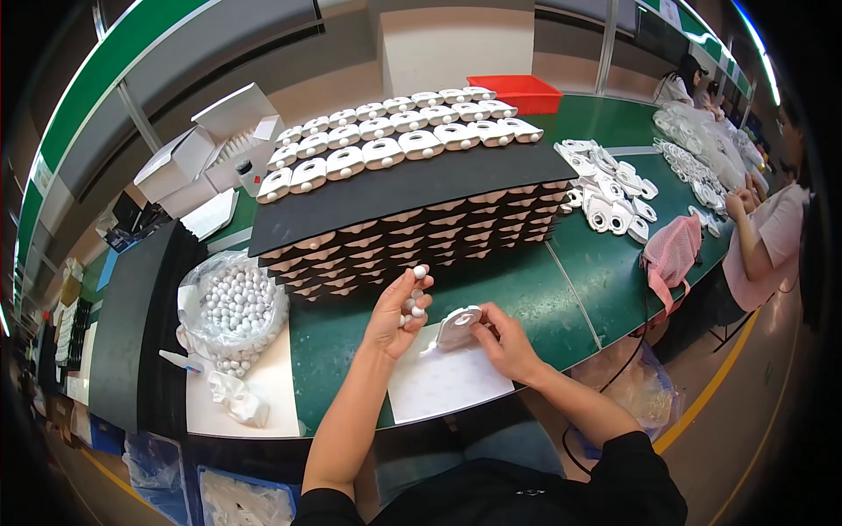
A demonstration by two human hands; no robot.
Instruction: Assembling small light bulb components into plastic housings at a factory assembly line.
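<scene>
My left hand [392, 316] is raised over the bench with several small white balls [419, 273] in it, one pinched at the fingertips and others lying in the curled fingers. To its right, my right hand [507, 340] grips a flat white plastic part [460, 326] by its edge; the part stands tilted and has a round hole. Beneath both hands lies a white paper sheet [443, 381] at the bench's near edge. A plastic bag full of white balls [235, 298] sits left of my left hand, with loose balls spilling out in front.
A tall stack of black boards [412, 188] with rows of white parts stands ahead. White parts [610, 188] lie piled at right, near a pink mesh bag [674, 254]. A red bin [526, 94] is behind. A glue tube [181, 360] lies left. A co-worker [772, 228] sits at right.
</scene>
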